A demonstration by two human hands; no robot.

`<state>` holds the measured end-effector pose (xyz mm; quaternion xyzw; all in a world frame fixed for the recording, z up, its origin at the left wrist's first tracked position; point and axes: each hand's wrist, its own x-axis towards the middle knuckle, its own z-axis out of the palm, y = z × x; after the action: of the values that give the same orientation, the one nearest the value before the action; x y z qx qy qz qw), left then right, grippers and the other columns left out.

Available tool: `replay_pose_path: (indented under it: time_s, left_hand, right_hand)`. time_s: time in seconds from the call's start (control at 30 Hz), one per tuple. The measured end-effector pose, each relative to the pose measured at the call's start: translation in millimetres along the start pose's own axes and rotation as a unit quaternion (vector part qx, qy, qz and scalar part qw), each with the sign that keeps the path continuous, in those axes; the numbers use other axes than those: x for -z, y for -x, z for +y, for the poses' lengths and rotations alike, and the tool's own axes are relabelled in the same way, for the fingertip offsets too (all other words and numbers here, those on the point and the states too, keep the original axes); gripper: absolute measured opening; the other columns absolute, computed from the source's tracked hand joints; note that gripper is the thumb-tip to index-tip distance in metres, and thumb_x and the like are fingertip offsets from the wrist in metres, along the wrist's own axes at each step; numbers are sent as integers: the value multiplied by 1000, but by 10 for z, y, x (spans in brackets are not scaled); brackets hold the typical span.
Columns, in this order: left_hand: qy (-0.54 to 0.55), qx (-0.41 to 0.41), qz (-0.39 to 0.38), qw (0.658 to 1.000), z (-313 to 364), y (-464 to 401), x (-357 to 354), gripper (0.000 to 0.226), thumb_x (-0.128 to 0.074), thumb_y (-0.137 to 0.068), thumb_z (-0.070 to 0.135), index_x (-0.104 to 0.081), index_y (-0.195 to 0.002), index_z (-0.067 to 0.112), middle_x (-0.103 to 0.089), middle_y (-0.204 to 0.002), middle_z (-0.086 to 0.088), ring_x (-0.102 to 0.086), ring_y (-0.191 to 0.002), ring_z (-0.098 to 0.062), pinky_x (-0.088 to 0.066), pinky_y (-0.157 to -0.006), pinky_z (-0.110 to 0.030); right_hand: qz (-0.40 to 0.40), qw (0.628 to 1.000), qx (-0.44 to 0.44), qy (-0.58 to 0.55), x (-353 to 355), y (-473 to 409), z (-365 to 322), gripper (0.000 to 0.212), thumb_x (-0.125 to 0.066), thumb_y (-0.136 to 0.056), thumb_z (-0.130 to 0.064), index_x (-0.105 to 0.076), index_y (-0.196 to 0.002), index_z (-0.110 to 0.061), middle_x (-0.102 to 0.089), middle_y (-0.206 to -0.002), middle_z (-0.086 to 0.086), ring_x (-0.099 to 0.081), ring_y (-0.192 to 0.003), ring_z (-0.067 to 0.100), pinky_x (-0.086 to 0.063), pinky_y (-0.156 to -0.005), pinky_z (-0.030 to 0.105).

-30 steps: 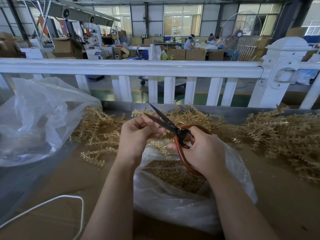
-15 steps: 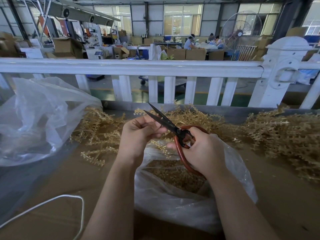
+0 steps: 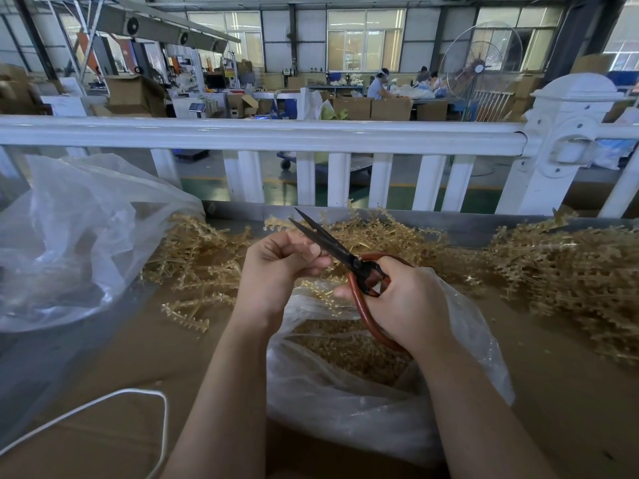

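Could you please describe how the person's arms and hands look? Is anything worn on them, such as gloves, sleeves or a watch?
Both are bare. The left hand and the right hand wear no gloves, and no ring shows on the visible fingers. The left forearm and the right forearm are uncovered down to the picture's edge: no sleeve, watch or bracelet in view.

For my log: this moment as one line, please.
left hand: pinches sprig | right hand: grips scissors, blades open | below: plastic bag
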<state>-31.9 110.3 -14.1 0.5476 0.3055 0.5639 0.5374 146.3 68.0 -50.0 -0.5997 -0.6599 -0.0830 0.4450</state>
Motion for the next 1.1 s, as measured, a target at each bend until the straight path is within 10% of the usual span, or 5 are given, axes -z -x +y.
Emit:
replay_pose_path:
  time_s: [1.1]
  left_hand:
    - [-80, -13, -22, 996, -30, 9, 11, 11, -62, -89, -9, -68, -86, -1, -74, -76, -10, -71, -70, -19, -58, -71, -29]
  right_hand:
    - [-2, 1000, 20, -15, 17, -1, 2, 65, -58, -70, -84, -73, -82, -22, -67, -70, -16, -61, -59, 3, -49, -54, 15]
